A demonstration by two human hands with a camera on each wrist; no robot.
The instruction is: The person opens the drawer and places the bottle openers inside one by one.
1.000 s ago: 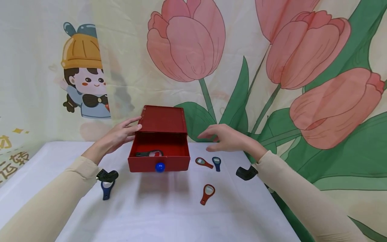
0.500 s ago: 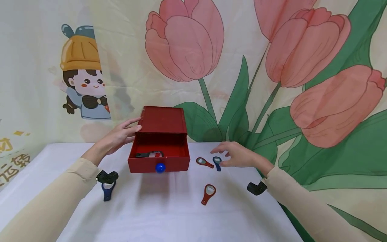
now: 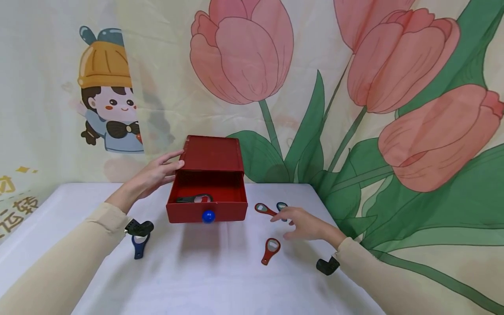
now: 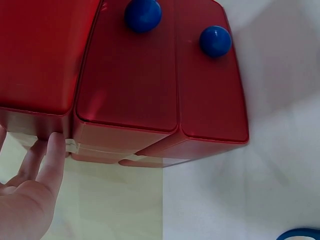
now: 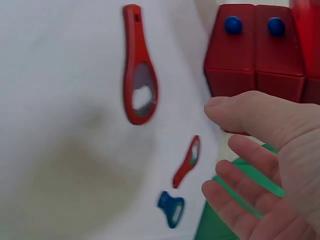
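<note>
A red drawer box [image 3: 214,153] stands toward the back of the table with its drawer [image 3: 181,212] pulled out, a blue knob [image 3: 208,216] on the front. My left hand [image 3: 151,176] rests its extended fingers against the box's left side. Inside the drawer lies a black bottle opener [image 3: 189,199] with some red showing. My right hand [image 3: 305,224] hovers, fingers loosely bent and holding nothing, above a blue bottle opener [image 3: 281,204] that it partly covers. Beside that is a red bottle opener [image 3: 269,211]. Another red bottle opener [image 3: 265,259] lies nearer the front.
A blue bottle opener [image 3: 139,250] lies on the white-covered table [image 3: 220,284] below the left wrist, partly behind the black wrist camera [image 3: 138,228]. The left wrist view shows a second blue knob [image 4: 215,41] on the box. Behind hangs a tulip-printed cloth [image 3: 315,43].
My right hand has moved from beside the box, right and toward the front, coming over the blue opener. The left hand, box and drawer have stayed put.
</note>
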